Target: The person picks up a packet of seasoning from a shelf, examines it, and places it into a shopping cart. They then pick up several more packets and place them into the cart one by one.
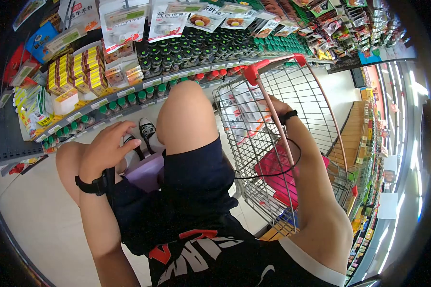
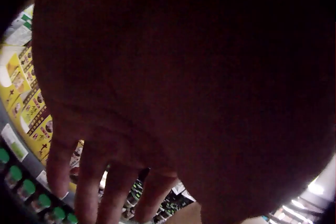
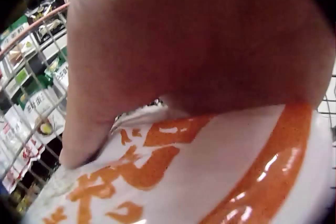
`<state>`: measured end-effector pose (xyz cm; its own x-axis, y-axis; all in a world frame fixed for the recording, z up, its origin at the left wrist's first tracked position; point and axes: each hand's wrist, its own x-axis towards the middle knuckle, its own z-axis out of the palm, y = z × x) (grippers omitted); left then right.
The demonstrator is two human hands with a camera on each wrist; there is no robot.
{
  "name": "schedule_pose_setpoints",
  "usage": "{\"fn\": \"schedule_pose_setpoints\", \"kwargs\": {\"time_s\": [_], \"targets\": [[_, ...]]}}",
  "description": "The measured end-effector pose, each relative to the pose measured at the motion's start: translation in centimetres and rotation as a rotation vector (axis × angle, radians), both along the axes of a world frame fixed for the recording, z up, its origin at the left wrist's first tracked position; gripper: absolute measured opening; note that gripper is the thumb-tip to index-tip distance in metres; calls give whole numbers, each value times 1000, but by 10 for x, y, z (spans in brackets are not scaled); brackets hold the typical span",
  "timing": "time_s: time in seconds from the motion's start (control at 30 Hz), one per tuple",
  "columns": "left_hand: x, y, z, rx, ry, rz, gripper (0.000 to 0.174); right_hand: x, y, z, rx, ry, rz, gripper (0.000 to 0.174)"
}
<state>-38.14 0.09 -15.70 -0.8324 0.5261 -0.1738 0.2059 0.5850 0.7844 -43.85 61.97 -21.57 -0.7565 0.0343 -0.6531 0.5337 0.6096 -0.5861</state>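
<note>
In the head view my right hand (image 1: 278, 106) is inside the shopping cart, at white packets (image 1: 246, 110) with red and orange print. The right wrist view has its thumb and palm (image 3: 184, 40) against a glossy white and orange packet (image 3: 226, 155), which it grips; the other fingers are hidden behind. My left hand (image 1: 111, 146) hangs over the left knee with nothing in it, fingers loosely bent. Its palm (image 2: 136, 103) fills most of the left wrist view, the fingers spread apart.
Shelves at the front hold yellow boxes (image 1: 60, 74), dark jars (image 1: 177, 55) and hanging white pouches (image 1: 122, 26). The metal cart (image 1: 337, 129) stands at the right, a pink bag (image 1: 275, 167) in it. A purple stool (image 1: 146, 173) is beneath the person.
</note>
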Motion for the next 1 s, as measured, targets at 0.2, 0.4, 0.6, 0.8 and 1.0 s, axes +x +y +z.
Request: {"fn": "schedule_pose_setpoints", "kwargs": {"time_s": [0.2,0.4,0.6,0.8,1.0], "targets": [[2,-6,1,-25,-7,21,45,55,-31,-21,193,284,103,88],[1,-5,3,-24,-38,-13,44,84,-47,-37,344,442,113,86],[-1,0,5,-29,-75,-1,46,93,-53,-45,377,468,106,83],[1,1,0,-23,-53,-17,46,93,-50,-44,360,479,98,81],[1,0,-1,-37,-21,-19,47,93,-52,-44,341,482,85,78]]}}
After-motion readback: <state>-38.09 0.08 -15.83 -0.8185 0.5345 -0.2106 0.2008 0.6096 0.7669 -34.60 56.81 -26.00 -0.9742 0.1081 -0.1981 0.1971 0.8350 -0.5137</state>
